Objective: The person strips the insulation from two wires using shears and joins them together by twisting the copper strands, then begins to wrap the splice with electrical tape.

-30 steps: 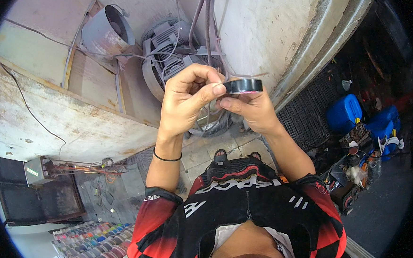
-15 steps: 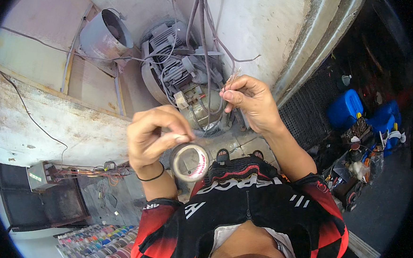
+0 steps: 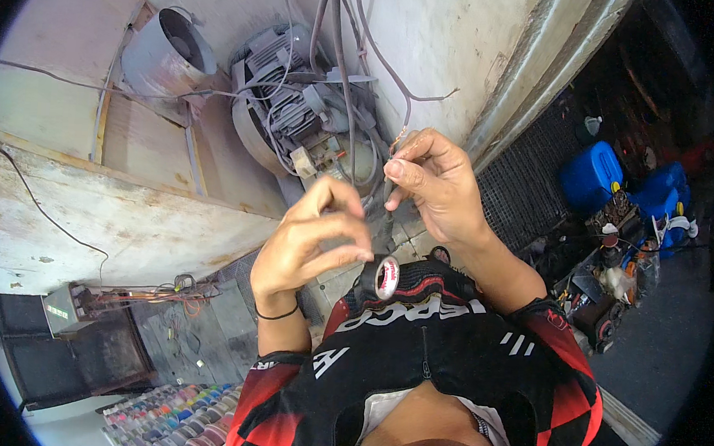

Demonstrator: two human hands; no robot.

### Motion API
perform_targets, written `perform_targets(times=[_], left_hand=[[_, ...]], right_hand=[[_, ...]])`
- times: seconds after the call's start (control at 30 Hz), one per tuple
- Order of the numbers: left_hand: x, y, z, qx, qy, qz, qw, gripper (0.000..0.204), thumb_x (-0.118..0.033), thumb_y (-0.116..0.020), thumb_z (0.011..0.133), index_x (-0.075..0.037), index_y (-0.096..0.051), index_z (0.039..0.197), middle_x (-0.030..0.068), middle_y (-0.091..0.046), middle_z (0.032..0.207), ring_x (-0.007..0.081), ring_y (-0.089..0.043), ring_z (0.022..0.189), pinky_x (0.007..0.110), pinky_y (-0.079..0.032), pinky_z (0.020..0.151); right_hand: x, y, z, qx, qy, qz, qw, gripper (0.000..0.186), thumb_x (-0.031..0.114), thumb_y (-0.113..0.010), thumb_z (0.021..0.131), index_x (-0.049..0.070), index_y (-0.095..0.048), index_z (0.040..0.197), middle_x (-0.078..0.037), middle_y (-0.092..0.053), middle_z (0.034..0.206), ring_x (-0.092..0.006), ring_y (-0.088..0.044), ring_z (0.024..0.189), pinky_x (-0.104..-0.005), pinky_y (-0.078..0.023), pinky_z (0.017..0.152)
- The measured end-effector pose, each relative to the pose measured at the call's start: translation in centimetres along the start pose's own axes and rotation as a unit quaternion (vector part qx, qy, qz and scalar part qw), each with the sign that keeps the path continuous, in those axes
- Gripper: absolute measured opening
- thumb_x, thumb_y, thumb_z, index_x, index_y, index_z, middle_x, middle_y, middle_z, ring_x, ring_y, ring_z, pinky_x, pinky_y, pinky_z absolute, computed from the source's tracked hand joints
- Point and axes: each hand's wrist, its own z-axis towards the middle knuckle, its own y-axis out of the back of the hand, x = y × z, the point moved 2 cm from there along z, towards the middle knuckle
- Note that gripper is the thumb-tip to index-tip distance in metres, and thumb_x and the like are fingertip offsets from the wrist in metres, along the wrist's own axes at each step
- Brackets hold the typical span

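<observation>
My left hand (image 3: 307,240) is bent and partly blurred, its fingertips at the top of a black tape roll (image 3: 370,281) with a pale inner ring; whether it grips the roll I cannot tell. The roll is tilted below a dark strand running up toward my right hand. My right hand (image 3: 433,183) pinches a dark wire with bare copper strands (image 3: 400,136) at its upper end, just under a branching hanging cable (image 3: 409,108). Behind both hands stands a dusty motor (image 3: 276,71).
A grey metal duct (image 3: 158,60) is at upper left above a stained panel (image 3: 63,213). A wall (image 3: 482,51) rises behind the cables. Blue containers (image 3: 589,176) and cluttered tools (image 3: 602,295) lie right. A wired box (image 3: 70,308) and thread cones (image 3: 173,420) are lower left.
My left hand, first beside my right at the centre, dropped down-left with the tape roll, then moved rightward; the roll shifted right and turned. My right hand stays pinched at the wire.
</observation>
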Motion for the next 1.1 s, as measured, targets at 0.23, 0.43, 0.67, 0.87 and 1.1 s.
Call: perform_targets(times=[0.23, 0.43, 0.67, 0.87, 1.1], left_hand=[[1.6, -2.3, 0.6, -0.041, 0.042, -0.025, 0.998, 0.012, -0.008, -0.073, 0.08, -0.001, -0.065, 0.086, 0.0124, -0.057, 0.106, 0.0228, -0.059, 0.094, 0.031, -0.045, 0.081], [2.5, -4.0, 0.0, -0.097, 0.086, -0.195, 0.972, 0.012, -0.006, -0.071, 0.083, 0.001, -0.061, 0.087, 0.0072, -0.054, 0.099, 0.0122, -0.052, 0.079, 0.025, -0.042, 0.07], [2.5, -5.1, 0.1, -0.145, 0.027, -0.29, 0.946, 0.01, -0.003, -0.066, 0.086, -0.002, -0.057, 0.089, 0.0086, -0.052, 0.099, 0.007, -0.048, 0.071, 0.018, -0.037, 0.054], [2.3, -6.0, -0.2, -0.163, 0.074, -0.464, 0.867, 0.016, -0.014, -0.064, 0.091, -0.004, -0.051, 0.092, 0.0115, -0.052, 0.1, 0.0053, -0.044, 0.064, 0.015, -0.036, 0.047], [2.2, -7.5, -0.2, -0.195, 0.081, -0.538, 0.816, 0.023, -0.021, -0.065, 0.092, -0.005, -0.049, 0.09, 0.0126, -0.05, 0.101, 0.004, -0.039, 0.055, 0.015, -0.035, 0.046]], right_hand=[[-0.4, 0.2, -1.0, 0.002, 0.01, 0.011, 1.0, 0.011, 0.002, -0.067, 0.087, 0.001, -0.057, 0.09, -0.006, -0.059, 0.085, -0.0115, -0.061, 0.076, -0.0254, -0.058, 0.057], [0.2, 0.6, -1.9, 0.003, 0.01, 0.008, 1.0, 0.007, 0.002, -0.065, 0.089, -0.002, -0.059, 0.091, -0.008, -0.058, 0.092, -0.014, -0.062, 0.078, -0.0267, -0.06, 0.061], [0.7, 0.7, -2.2, 0.033, 0.028, 0.004, 0.999, 0.007, 0.001, -0.061, 0.09, -0.003, -0.06, 0.096, -0.009, -0.057, 0.093, -0.0147, -0.062, 0.08, -0.0288, -0.06, 0.066], [0.8, 0.3, -2.2, 0.055, 0.104, -0.025, 0.993, 0.008, -0.002, -0.059, 0.09, -0.004, -0.059, 0.098, -0.01, -0.056, 0.093, -0.016, -0.063, 0.08, -0.0285, -0.059, 0.067], [0.8, 0.0, -2.7, 0.036, 0.224, -0.142, 0.964, 0.011, -0.006, -0.06, 0.088, -0.004, -0.059, 0.1, -0.013, -0.058, 0.094, -0.0155, -0.064, 0.073, -0.0269, -0.057, 0.062]])
